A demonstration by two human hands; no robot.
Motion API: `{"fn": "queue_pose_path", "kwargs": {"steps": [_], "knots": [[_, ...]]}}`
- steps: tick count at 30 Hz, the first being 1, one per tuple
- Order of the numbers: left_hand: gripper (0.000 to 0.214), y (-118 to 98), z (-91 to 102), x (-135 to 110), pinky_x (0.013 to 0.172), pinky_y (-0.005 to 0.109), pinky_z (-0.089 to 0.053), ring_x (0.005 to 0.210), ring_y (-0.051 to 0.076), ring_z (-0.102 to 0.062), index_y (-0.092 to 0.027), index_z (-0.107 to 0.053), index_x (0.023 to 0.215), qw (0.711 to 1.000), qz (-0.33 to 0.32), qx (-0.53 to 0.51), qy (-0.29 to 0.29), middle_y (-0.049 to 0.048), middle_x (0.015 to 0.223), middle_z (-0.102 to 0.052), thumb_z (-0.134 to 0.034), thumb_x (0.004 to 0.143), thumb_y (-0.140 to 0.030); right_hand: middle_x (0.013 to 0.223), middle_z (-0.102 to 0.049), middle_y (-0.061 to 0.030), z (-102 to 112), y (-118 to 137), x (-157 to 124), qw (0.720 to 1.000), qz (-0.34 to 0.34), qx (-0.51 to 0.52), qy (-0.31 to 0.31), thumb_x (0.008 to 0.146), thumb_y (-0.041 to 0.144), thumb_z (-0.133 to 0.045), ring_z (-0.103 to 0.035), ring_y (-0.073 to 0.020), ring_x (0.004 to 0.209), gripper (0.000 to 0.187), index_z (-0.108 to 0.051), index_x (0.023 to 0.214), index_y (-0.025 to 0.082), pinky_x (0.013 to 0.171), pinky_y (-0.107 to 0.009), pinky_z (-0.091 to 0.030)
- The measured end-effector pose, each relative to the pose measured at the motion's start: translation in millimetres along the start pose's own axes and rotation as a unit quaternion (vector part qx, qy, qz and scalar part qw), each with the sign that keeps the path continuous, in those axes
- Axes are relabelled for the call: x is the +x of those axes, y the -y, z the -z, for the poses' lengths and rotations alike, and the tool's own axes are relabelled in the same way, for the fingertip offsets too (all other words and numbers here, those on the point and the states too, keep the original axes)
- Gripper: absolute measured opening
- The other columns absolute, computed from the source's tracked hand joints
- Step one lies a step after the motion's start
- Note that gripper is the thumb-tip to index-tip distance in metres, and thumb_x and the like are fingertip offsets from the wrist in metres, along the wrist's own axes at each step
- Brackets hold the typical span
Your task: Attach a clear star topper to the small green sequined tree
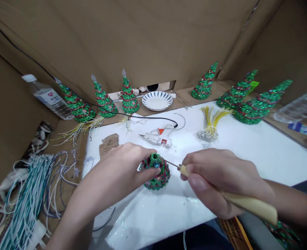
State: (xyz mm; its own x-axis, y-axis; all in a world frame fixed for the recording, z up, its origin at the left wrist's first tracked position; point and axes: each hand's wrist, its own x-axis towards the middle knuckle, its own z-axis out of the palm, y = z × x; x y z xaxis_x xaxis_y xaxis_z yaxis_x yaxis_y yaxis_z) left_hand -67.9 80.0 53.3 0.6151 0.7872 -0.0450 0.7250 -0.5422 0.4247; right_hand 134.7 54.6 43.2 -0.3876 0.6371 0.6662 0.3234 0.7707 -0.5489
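Note:
A small green Christmas tree [157,180] with red garland and beads stands on the white board in front of me, its top showing a round dark opening. My left hand [132,165] grips this tree near the top, thumb on the near side and fingers behind. In my right hand [213,180] is an awl [249,205] with a pale wooden handle. Its thin metal shaft points left, and the tip reaches the tree's upper right side; whether it enters the tree I cannot tell. Just behind lies a white glue gun [157,139] on its side.
More decorated trees [129,97] line the back, with several at left and others [204,85] at right. A striped plate [157,100], a yellow wire bundle [210,125], a cardboard scrap [109,143] and a water bottle [50,97] surround the board [260,152]. Teal-white cables [30,198] lie left.

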Motion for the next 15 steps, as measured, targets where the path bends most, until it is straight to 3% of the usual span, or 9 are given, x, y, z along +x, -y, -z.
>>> {"fn": "queue_pose_path", "kwargs": {"steps": [5,9,15], "knots": [[0.015,-1,0.8,1,0.065,0.025,-0.04,0.066,0.015,-0.056,-0.023,-0.068,0.086,1.0,-0.01,-0.006,0.011,0.0007,0.074,-0.067,-0.059,0.084,-0.034,0.053,-0.05,0.0035,-3,-11,6,0.994,-0.044,0.097,-0.033,0.087,0.03,-0.055,-0.05,-0.0081,0.048,0.024,-0.052,0.065,0.019,0.042,-0.021,-0.038],[0.014,0,-0.8,1,0.061,0.025,-0.036,0.062,0.014,-0.054,-0.023,-0.066,0.084,1.0,0.003,0.007,0.021,-0.001,0.071,-0.066,-0.059,0.083,-0.035,0.052,-0.049,0.0049,-5,-17,11,0.975,-0.087,0.187,-0.082,0.087,0.02,-0.054,-0.048,-0.0058,0.042,0.025,-0.049,0.062,0.018,0.039,-0.02,-0.035],[0.01,-5,1.3,0,0.063,0.026,-0.034,0.063,0.013,-0.054,-0.025,-0.066,0.084,0.999,0.014,0.018,0.026,-0.0028,0.072,-0.065,-0.059,0.084,-0.033,0.045,-0.049,0.0067,-3,-24,30,0.931,-0.166,0.323,-0.032,0.086,0.015,-0.054,-0.049,-0.0069,0.034,0.027,-0.045,0.061,0.018,0.031,-0.017,-0.032]]}}
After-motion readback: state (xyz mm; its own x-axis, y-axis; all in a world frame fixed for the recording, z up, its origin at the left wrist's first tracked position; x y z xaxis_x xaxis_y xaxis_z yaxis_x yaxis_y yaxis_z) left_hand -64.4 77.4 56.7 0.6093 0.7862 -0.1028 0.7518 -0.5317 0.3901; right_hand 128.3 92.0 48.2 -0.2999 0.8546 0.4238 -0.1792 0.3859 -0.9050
